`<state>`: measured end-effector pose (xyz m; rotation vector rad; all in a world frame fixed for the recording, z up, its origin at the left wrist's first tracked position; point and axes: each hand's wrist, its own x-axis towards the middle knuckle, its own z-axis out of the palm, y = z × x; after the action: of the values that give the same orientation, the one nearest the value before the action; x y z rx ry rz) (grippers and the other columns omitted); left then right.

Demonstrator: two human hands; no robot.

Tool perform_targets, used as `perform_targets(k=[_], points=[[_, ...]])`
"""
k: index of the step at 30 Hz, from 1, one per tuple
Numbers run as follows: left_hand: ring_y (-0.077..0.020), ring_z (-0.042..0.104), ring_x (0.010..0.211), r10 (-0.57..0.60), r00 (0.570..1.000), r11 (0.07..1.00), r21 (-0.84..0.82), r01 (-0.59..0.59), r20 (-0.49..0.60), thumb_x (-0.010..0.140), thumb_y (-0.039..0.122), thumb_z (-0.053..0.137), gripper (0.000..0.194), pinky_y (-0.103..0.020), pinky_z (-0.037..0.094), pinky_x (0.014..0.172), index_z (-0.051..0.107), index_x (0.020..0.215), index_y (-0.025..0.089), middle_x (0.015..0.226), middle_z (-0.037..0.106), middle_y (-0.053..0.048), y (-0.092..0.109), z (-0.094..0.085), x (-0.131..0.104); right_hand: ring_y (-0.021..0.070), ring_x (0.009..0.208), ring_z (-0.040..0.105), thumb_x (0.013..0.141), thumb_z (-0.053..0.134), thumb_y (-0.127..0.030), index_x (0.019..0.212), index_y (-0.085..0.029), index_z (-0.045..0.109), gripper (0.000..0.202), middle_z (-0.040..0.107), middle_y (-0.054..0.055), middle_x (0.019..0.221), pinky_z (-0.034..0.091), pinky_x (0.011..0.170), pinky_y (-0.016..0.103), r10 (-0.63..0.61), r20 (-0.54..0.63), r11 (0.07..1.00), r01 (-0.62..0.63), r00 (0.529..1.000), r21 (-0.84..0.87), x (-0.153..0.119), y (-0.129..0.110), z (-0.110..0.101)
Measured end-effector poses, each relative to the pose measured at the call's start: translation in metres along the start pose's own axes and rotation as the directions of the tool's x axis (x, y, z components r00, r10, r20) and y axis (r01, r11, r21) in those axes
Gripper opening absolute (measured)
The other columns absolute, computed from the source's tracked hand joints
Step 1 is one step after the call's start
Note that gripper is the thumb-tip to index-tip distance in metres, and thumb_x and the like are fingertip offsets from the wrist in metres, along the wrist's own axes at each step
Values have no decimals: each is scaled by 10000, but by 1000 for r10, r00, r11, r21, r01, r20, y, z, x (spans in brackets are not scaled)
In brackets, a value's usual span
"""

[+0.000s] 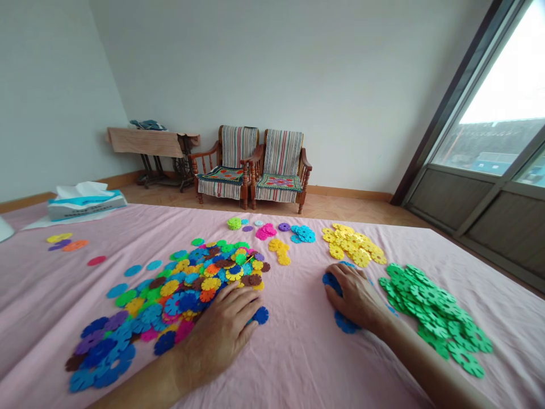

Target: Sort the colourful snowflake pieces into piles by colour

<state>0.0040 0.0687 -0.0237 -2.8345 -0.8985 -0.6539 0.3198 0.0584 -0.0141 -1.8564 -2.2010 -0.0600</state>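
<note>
My left hand (227, 321) lies over the right edge of a heap of mixed-colour plastic snowflake discs (187, 284). A dark blue snowflake disc (261, 315) sticks out between its thumb and index finger. My right hand (355, 292) rests palm down on a group of dark blue snowflake discs (344, 324), fingers stretched forward and partly covering them. Green snowflake discs (434, 307) spread to the right of it, and a group of yellow discs (353, 244) lies just beyond it. What is under both palms is hidden.
Small groups of pink discs (266, 231), light blue discs (303, 233), orange-yellow discs (279, 250) and lime discs (234, 224) lie along the far side. A tissue box (87, 205) stands at the far left of the pink cloth (293, 352). Two wooden chairs (281, 165) stand beyond.
</note>
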Motion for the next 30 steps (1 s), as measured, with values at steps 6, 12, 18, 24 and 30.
perform_targets(k=[6, 12, 18, 24, 30], points=[[-245, 562, 1146, -9, 1000, 1000, 4, 9, 21, 858, 139, 522, 358, -486, 413, 1037, 595, 1205, 185, 1222, 640, -71, -1, 0, 0, 299, 1052, 555, 855, 445, -500, 1131, -139, 574, 473, 627, 154, 1113, 367, 902, 430, 177, -137, 979, -188, 975, -74, 7, 14, 6], [-231, 564, 1147, -5, 1000, 1000, -18, 5, -7, 857, 142, 517, 364, -461, 408, 1049, 594, 1208, 200, 1214, 644, -63, -1, 1, -1, 337, 1055, 560, 847, 399, -597, 1117, -136, 599, 570, 612, 182, 1151, 378, 867, 464, 254, -90, 953, -265, 963, -145, 10, 14, 12], [-239, 562, 1147, -4, 1000, 1000, 14, 4, 15, 865, 149, 523, 358, -469, 419, 1035, 588, 1215, 186, 1225, 640, -67, 0, 0, 0, 326, 974, 584, 842, 436, -513, 1044, -192, 646, 434, 641, 140, 1049, 393, 797, 447, 277, -66, 941, -285, 959, -180, 5, 10, 1], [-230, 563, 1144, -4, 1000, 1000, -7, 4, -1, 858, 143, 522, 356, -455, 414, 1042, 598, 1202, 192, 1213, 646, -60, -1, 0, 0, 292, 1035, 569, 896, 366, -418, 1076, -182, 659, 417, 668, 119, 1069, 363, 861, 417, 243, -59, 962, -249, 968, -110, 20, 14, -7], [-234, 566, 1144, 4, 1000, 1000, 7, -4, 12, 861, 152, 536, 354, -457, 416, 1038, 585, 1210, 193, 1223, 641, -61, -1, -2, 1, 225, 995, 595, 929, 310, -293, 882, -192, 676, 382, 681, 91, 997, 333, 867, 366, 174, 48, 983, -170, 984, -74, 43, 13, -3]])
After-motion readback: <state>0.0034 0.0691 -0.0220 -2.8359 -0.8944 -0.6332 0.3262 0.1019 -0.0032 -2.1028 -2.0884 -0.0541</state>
